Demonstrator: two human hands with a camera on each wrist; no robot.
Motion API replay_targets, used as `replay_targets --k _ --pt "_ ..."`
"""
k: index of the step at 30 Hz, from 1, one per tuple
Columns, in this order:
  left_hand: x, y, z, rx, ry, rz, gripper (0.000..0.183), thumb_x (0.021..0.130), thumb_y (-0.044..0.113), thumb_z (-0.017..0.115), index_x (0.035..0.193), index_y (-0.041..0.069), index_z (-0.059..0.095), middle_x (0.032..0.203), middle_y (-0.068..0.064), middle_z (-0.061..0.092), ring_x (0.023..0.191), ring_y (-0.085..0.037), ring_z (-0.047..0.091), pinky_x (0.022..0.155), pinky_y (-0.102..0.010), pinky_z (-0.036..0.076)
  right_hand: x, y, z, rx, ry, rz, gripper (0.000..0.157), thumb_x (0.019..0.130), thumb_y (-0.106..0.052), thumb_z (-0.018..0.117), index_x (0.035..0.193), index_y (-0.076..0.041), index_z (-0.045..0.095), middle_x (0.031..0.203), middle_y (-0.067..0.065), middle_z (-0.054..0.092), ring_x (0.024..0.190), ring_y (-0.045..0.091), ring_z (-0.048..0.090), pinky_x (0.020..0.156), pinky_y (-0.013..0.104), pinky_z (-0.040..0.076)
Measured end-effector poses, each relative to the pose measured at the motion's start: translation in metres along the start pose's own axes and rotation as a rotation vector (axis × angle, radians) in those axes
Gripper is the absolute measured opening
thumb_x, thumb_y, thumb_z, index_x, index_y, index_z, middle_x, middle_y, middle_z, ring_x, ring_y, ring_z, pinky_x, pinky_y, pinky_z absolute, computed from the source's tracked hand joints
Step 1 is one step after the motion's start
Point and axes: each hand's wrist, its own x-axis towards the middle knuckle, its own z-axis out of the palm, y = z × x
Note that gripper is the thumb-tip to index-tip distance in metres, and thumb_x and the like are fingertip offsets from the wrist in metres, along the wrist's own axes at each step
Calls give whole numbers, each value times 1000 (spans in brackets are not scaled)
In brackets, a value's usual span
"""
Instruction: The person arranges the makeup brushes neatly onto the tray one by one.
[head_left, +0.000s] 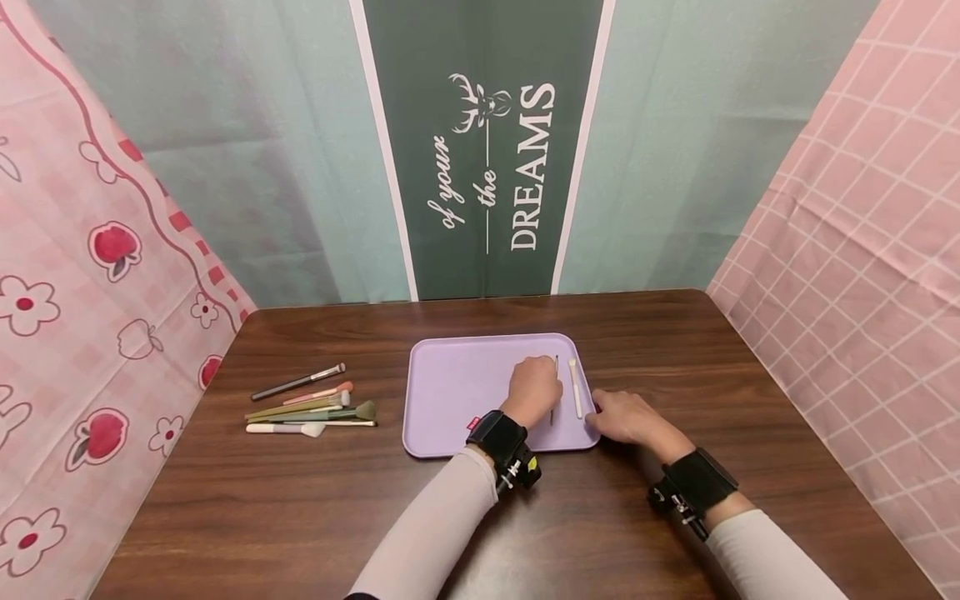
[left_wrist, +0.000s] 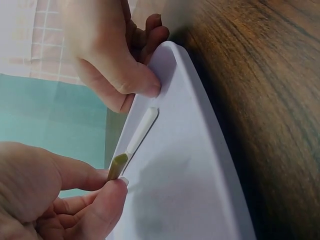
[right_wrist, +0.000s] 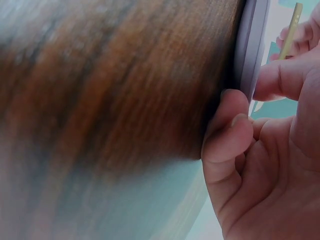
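Between thumb and fingers my left hand (head_left: 534, 390) pinches a thin makeup brush (left_wrist: 117, 166) with an olive-green handle, over the right part of a lilac tray (head_left: 453, 379). To the right of it, a white makeup brush (head_left: 576, 392) lies in the tray, roughly parallel to the tray's short side. My right hand (head_left: 628, 417) grips the tray's right edge near the front corner, the thumb inside the rim and the other fingers outside it. In the head view, the left hand covers the middle of the olive-green brush.
Left of the tray, several makeup brushes lie in a loose pile on the dark wooden table (head_left: 645, 333), among them a black-handled brush (head_left: 292, 385) and a white-tipped brush (head_left: 285, 429). A printed cloth (head_left: 300, 167) hangs behind the table, with pink cloths at both sides.
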Motion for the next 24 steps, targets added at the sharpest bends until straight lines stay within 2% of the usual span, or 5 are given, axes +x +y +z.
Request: replay_targets --k 4,10,17,24 --pt "1 2 -1 1 -1 -2 20 88 10 68 68 9 64 71 -5 69 69 -20 67 59 -32 50 0 0 -2 3 4 -2 12 86 -23 61 83 -12 56 74 4 59 68 23 53 61 38 42" --pt "3 4 0 -12 -24 -18 23 89 11 68 67 9 63 67 -2 64 64 -17 60 57 -29 46 0 0 -1 4 4 3 12 85 -23 61 83 -12 56 73 4 57 67 23 52 60 37 41" --pt "4 5 1 -51 -49 -17 37 91 11 66 58 13 50 58 2 47 58 -16 51 51 -25 36 -1 0 0 12 8 4 13 85 -23 61 83 -12 56 73 4 57 67 23 52 60 37 41" --pt "6 5 5 -69 -75 -34 43 92 11 65 56 15 43 55 2 41 56 -16 48 51 -24 35 -1 -1 0 4 8 5 13 85 -24 61 84 -11 56 74 4 58 67 23 52 60 38 42"
